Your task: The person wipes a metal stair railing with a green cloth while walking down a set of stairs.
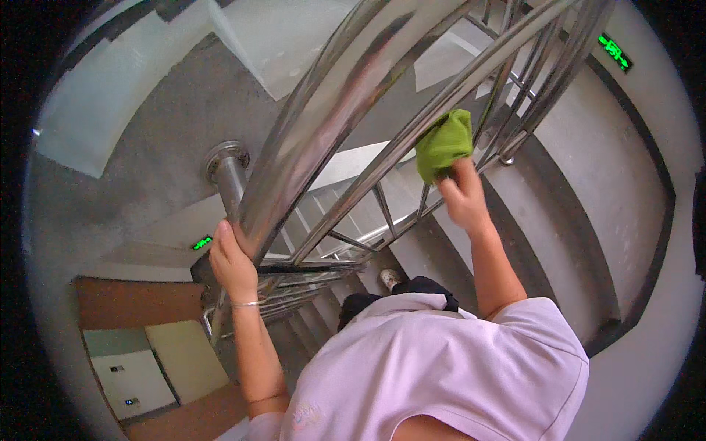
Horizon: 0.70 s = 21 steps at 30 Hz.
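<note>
A thick stainless-steel handrail (309,138) slants across the view beside me. My left hand (231,262) grips its lower end, fingers wrapped on the outer side. With my right hand (463,195) I hold a bunched green cloth (447,143), its edges blurred. The cloth lies against the metal balusters below a thinner steel rail (386,151); which bar it touches most is hidden. Between the two hands run the thinner rail and several short slanting bars.
Concrete stairs (562,204) curve down on the right, edged by a dark skirting (670,204). My shoe (389,278) rests on a step. A steel post (229,176) meets a grey surface at left. Green exit signs (615,52) glow on the walls; a doorway (154,369) opens lower left.
</note>
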Available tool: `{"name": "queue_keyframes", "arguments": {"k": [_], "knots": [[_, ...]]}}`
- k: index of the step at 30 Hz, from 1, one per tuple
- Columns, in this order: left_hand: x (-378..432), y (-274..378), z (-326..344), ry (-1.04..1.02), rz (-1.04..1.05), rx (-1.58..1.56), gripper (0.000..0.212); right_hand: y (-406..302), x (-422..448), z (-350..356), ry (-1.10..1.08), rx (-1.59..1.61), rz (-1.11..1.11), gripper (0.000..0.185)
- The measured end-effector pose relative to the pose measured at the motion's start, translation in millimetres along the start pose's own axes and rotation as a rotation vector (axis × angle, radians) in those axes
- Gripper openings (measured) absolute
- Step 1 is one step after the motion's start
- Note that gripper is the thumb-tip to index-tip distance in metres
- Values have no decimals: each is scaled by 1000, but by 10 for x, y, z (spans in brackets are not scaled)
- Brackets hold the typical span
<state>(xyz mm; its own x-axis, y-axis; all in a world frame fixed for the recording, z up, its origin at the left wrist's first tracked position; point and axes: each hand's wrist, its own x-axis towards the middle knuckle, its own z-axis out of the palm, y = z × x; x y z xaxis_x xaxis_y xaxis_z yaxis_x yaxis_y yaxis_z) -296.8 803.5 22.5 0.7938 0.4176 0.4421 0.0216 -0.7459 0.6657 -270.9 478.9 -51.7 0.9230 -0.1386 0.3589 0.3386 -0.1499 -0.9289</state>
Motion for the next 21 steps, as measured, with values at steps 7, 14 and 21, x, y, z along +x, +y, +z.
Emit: {"name": "queue_keyframes", "arguments": {"k": [7, 14, 21], "knots": [[42, -4, -121, -59, -27, -58, 46, -163, 62, -293, -166, -5, -119, 21], [20, 30, -120, -1, -12, -9, 45, -375, -5, -200, -212, -318, -105, 21], [44, 64, -161, -50, -10, -25, 45, -210, 114, -15, -166, -550, -351, 56]]}}
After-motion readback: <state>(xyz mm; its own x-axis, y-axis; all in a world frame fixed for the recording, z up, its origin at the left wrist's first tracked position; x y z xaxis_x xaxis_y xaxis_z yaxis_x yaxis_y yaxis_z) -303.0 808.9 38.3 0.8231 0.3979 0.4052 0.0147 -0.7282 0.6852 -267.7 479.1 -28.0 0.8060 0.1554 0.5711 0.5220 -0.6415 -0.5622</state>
